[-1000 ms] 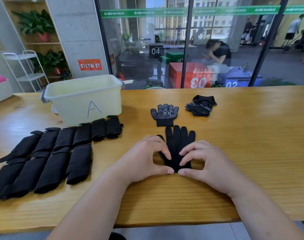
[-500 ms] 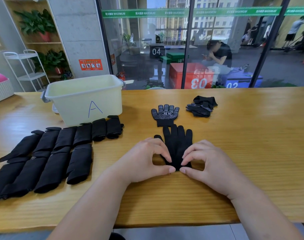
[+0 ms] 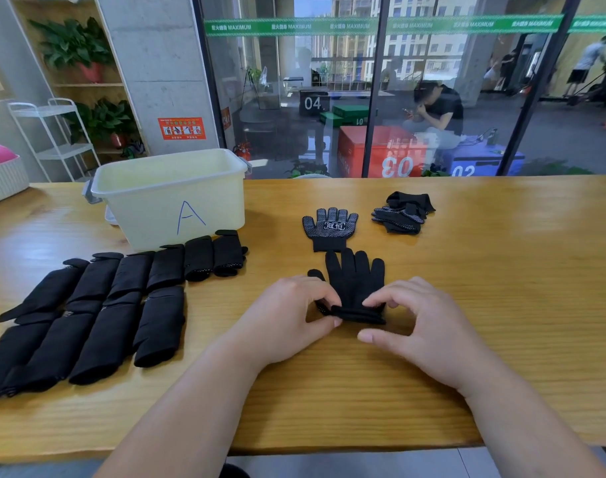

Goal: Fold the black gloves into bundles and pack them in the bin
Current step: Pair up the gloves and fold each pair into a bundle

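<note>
A black glove point(image 3: 355, 281) lies flat on the wooden table point(image 3: 501, 305) in front of me, fingers pointing away, its cuff end rolled up into a short fold. My left hand point(image 3: 287, 319) pinches the left end of that rolled cuff. My right hand point(image 3: 415, 326) has its fingers curled on the right end. Beyond it a dotted black glove point(image 3: 330, 227) lies palm up. A small pile of gloves point(image 3: 403, 213) sits further right. The pale bin point(image 3: 170, 198) marked "A" stands at the back left.
Several folded black glove bundles point(image 3: 98, 305) lie in two rows on the left, right up against the bin's front. A white wicker basket point(image 3: 3, 177) sits at the far left edge. A glass wall runs behind the table's back edge.
Both hands have rolled the glove's cuff away from me, so the fold is thicker and the flat part shorter. The glove has shifted slightly further from me.
</note>
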A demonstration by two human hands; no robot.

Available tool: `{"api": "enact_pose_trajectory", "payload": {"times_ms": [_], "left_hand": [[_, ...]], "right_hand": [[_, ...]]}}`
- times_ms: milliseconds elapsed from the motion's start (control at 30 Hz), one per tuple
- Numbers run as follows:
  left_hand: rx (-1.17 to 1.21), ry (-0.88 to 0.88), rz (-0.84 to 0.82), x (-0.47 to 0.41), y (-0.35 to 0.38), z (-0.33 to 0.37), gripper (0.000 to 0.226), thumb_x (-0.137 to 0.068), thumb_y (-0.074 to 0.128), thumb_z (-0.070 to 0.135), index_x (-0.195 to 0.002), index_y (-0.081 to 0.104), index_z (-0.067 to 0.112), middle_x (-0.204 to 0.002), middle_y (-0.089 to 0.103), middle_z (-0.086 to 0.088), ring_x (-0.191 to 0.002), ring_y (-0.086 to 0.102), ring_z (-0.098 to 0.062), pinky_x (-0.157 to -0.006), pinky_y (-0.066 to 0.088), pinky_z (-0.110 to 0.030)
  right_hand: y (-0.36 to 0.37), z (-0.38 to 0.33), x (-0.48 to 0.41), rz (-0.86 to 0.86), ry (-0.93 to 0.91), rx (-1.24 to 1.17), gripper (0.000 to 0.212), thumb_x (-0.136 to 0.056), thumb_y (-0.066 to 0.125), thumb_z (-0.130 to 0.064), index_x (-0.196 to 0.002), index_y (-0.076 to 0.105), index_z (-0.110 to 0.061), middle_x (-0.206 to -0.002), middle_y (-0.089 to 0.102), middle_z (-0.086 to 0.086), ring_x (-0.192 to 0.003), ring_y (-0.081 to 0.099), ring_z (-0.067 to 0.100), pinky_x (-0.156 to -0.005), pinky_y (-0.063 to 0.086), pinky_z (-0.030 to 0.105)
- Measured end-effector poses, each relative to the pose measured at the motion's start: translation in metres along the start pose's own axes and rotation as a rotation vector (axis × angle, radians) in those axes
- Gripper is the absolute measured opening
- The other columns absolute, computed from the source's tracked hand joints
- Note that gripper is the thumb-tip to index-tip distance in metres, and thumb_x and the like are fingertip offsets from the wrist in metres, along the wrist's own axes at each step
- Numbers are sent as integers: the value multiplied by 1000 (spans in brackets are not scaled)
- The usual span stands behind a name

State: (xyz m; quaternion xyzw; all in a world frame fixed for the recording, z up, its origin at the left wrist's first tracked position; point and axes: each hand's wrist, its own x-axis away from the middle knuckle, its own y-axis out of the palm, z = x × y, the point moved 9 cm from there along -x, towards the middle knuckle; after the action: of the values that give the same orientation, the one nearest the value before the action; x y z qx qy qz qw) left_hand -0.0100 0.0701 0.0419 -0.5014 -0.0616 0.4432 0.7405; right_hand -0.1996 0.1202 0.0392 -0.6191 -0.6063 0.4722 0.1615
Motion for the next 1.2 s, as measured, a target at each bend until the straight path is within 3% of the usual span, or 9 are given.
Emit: {"api": "enact_pose_trajectory", "payload": {"times_ms": [100, 267, 367, 467, 600, 733, 867, 1067, 1200], "left_hand": [[72, -32, 7, 1, -3, -3, 8, -97, 76, 34, -103, 73, 38, -102, 72, 23, -103, 67, 1, -90, 55, -29], [96, -56, 34, 1, -2, -6, 12, -100, 73, 39, -111, 71, 38, -101, 73, 21, -100, 68, 1, -93, 55, -29], [79, -87, 64, 0, -1, -8, 20, -98, 74, 39, -117, 68, 40, -96, 72, 20, -95, 66, 1, -91, 52, -26], [82, -142, 86, -2, 0, -10, 29, -98, 75, 40, -123, 62, 43, -92, 72, 19, -82, 62, 3, -77, 45, -16], [29, -189, 117, -5, 4, -10, 36, -97, 75, 43, -126, 55, 43, -88, 70, 18, -82, 60, 1, -74, 46, -18], [-114, -143, 155, -8, 5, -6, 28, -95, 75, 41, -116, 57, 38, -93, 58, 18, -94, 51, -2, -87, 49, -31], [-203, -42, 185, -10, 4, -1, 12, -95, 77, 34, -107, 76, 33, -105, 57, 20, -101, 48, -8, -92, 49, -38], [-311, 1, 112, -8, 9, -4, 26, -105, 60, 30, -123, 78, 33, -120, 66, 21, -109, 49, -10, -95, 48, -39], [-325, 4, 74, -8, 11, -2, 38, -102, 57, 50, -129, 75, 31, -130, 60, 24, -117, 47, -6, -100, 47, -36]], "right_hand": [[5, 5, -1, -11, 8, 91, 26, -84, 83, -53, -108, 73, -47, -107, 66, -33, -110, 53, -2, -89, 42, 21], [-2, 21, 1, 83, 166, 15, 19, -89, 81, -48, -107, 77, -44, -92, 63, -19, -98, 55, -10, -74, 36, 6], [-4, 23, 1, 122, 193, -38, 16, -87, 80, -51, -102, 75, -47, -88, 67, -21, -90, 61, -3, -76, 43, 17], [-1, 22, -1, 119, 216, -68, 11, -89, 78, -51, -99, 74, -47, -87, 72, -26, -86, 62, 2, -79, 51, 33], [3, 17, -6, 115, 246, -63, 29, -90, 81, -42, -114, 66, -45, -82, 71, -29, -76, 61, 4, -71, 47, 26], [2, 9, -5, 153, 194, 124, 36, -88, 81, -42, -116, 58, -46, -88, 61, -20, -79, 54, 1, -67, 47, 27], [3, -6, -5, 167, 59, 284, 17, -89, 80, -32, -104, 76, -39, -103, 56, -24, -94, 50, 2, -69, 47, 25], [8, -6, -5, 149, 26, 397, 17, -100, 65, -36, -108, 80, -39, -106, 65, -28, -94, 48, 3, -72, 47, 26], [8, -3, -4, 107, 22, 374, 27, -99, 61, -53, -118, 75, -40, -118, 63, -30, -107, 50, 1, -85, 48, 25]]}}
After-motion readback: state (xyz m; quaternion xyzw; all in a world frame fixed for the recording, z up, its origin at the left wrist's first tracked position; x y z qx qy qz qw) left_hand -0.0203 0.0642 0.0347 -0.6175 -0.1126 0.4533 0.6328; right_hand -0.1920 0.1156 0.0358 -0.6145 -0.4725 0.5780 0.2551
